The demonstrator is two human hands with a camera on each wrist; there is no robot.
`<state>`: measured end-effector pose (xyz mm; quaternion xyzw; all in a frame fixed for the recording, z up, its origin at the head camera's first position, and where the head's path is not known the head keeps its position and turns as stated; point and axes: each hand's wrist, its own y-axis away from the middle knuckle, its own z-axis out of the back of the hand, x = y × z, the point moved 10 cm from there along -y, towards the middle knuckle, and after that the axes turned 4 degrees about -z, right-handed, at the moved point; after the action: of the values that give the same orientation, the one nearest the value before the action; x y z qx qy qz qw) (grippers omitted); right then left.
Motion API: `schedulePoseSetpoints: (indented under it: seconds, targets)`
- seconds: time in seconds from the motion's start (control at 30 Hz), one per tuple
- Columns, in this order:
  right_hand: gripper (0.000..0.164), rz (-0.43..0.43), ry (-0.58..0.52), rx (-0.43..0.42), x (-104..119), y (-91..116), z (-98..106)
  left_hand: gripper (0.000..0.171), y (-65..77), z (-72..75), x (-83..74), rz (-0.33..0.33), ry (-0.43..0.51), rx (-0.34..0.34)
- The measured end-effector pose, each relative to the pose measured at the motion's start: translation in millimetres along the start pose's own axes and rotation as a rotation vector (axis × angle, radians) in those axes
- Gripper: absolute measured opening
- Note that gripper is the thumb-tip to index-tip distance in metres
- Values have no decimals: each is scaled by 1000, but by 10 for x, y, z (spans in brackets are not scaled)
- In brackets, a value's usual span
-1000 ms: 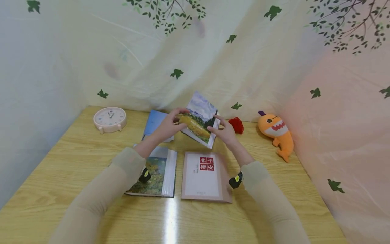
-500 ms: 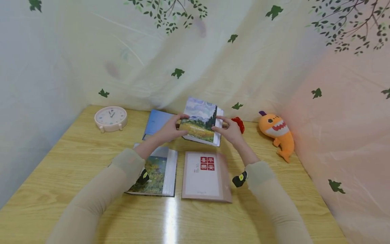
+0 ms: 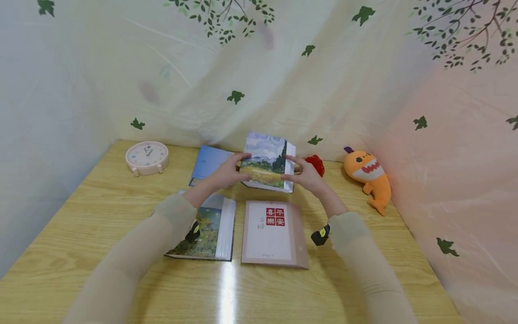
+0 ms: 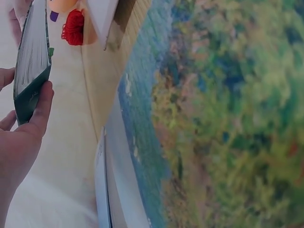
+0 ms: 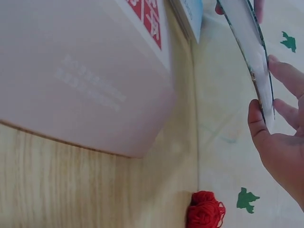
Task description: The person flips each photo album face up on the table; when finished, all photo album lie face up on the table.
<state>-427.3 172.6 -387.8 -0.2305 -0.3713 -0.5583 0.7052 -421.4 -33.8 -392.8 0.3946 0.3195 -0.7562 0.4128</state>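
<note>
Both hands hold a book (image 3: 264, 158) with a painted landscape cover, raised above the far part of the table. My left hand (image 3: 227, 172) grips its left side, the spine, with thumb in front and fingers behind. On the opposite side my right hand (image 3: 308, 177) pinches the page edge between thumb and fingers. In the left wrist view the book's dark green spine (image 4: 32, 97) shows between the left thumb and fingers. The right wrist view has the book (image 5: 251, 52) edge-on, its white pages between the covers. The lower left of the book's back is hidden.
A pink book (image 3: 269, 234) with red characters lies in front, beside a painting-covered book (image 3: 208, 231) partly under the left wrist. Behind lie a blue book (image 3: 210, 163) and red yarn (image 3: 314, 165). A round clock (image 3: 147, 157) and an orange shark plush (image 3: 366, 175) flank them.
The held book has turned from a slanted to a more upright position and come down slightly. Both hands have turned with it and keep their hold.
</note>
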Motion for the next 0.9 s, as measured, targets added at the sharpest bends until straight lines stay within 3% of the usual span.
schedulePoseSetpoints:
  seconds: [0.17, 0.4, 0.6, 0.9]
  targets:
    - [74, 22, -17, -15, -101, -85, -60, 73, -33, -40, 79, 11, -34, 25]
    - [71, -10, -81, -44, -261, -164, -121, 74, -74, -73, 156, 13, -84, 39]
    - [71, -32, -49, -15, -363, -218, -167, 74, -102, -119, 244, 32, -102, 79]
    - [82, 7, -33, 66, -439, -283, -303, 75, -142, -227, 325, 61, -171, 137]
